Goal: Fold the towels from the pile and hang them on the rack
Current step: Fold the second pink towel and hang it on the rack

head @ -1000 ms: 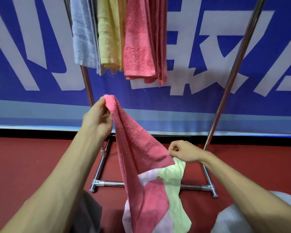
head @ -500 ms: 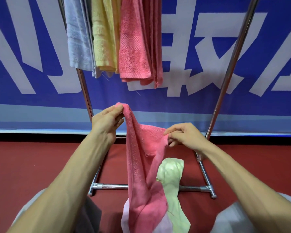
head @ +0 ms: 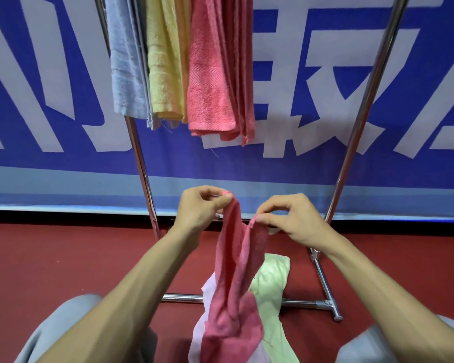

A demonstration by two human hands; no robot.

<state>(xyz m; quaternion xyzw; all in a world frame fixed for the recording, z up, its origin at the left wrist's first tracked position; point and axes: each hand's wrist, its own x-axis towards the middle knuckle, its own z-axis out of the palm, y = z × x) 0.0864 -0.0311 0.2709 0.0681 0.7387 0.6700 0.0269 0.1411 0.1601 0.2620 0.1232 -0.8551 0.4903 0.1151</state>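
Both of your hands have drawn closer together since half a second ago, and they now sit near the middle of the frame at almost the same height. Your left hand (head: pixel 202 209) has come down and inward; your right hand (head: pixel 294 218) has slid toward it.

Each hand pinches the top edge of the pink towel (head: pixel 236 284) between thumb and fingers (head: pixel 227 199), closed tight on the cloth. That towel hangs in a narrow, gathered column from your hands to the lower centre of the frame, creased lengthwise, its bottom end bunched over the pile.

Two other cloths show in the pile on the red floor (head: pixel 63 258) beneath it: a pale green towel (head: pixel 271 281) to the right and a pale lilac towel (head: pixel 202 334) under the pink one.

On the chrome rack (head: pixel 351 142), in the upper centre of the frame, towels hang folded in three colours: blue (head: pixel 125 74) on the left, yellow (head: pixel 163 74) in the middle, pink (head: pixel 212 87) on the right. How many layers each colour holds cannot be told. A blue banner (head: pixel 325 163) with large white characters fills the background.
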